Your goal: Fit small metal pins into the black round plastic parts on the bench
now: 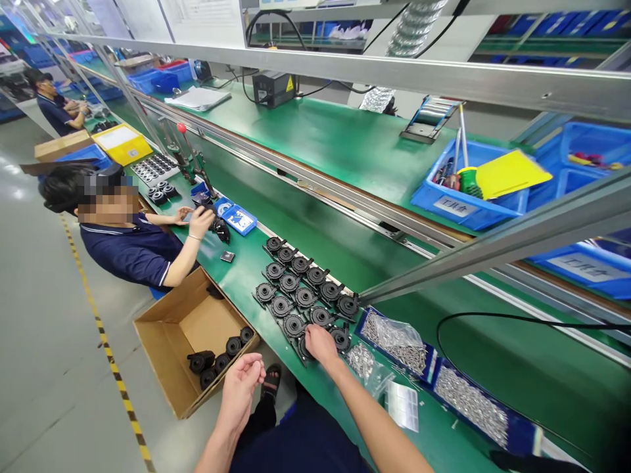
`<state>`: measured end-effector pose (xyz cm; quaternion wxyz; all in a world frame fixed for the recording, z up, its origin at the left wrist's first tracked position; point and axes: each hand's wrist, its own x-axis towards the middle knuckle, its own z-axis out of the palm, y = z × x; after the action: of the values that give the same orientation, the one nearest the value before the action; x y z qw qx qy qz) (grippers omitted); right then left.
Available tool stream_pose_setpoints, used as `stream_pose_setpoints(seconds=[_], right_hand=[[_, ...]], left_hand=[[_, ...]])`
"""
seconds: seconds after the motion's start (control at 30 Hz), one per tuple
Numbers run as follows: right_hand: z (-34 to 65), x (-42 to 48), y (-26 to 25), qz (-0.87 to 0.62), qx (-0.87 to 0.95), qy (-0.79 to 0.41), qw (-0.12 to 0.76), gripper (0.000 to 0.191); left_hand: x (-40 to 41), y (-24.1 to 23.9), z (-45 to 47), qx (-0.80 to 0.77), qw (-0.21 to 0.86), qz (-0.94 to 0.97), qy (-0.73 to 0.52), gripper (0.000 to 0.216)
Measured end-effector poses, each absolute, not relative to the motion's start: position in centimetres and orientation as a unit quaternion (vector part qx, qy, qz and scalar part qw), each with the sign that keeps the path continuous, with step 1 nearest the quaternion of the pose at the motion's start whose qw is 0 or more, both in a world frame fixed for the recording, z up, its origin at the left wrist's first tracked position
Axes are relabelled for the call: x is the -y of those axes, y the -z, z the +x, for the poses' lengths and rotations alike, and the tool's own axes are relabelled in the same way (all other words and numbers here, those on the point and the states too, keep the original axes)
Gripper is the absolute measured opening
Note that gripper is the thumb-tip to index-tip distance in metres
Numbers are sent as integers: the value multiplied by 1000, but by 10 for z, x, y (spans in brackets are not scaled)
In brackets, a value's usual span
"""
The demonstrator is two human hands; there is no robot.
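Several black round plastic housings (294, 324) stand in rows on the green bench (320, 387). My right hand (320, 343) reaches over the near end of these rows, with its fingers closed and pointing down at one housing. The hand covers part of that housing, and whatever the fingertips hold is hidden. My left hand (241, 386) is raised in front of the bench edge, close to the open cardboard box (162, 355). Its fingers are pressed together in a pinch; anything between them is too small to make out.
Blue trays of screws (470, 404) and a bag of small metal parts (362, 361) lie right of the housings. Black parts (201, 361) sit in the box. A co-worker (133, 243) handles a black part at left. A slanted metal post (444, 266) rises behind the housings.
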<state>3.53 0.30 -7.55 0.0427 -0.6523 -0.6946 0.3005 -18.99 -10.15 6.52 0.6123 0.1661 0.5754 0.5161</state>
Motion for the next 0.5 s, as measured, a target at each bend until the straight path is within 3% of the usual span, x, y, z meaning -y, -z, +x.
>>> stream_pose_setpoints(seconds=[0.27,0.5], right_hand=[[22,-5,80,-619,749,-235,-41,29],[23,-3,63,-607,757,-239,-38,24]], left_hand=[[113,-58,-199,-601,602,131,-509,44],[111,-58,-191,-616,595,137,-498,48]])
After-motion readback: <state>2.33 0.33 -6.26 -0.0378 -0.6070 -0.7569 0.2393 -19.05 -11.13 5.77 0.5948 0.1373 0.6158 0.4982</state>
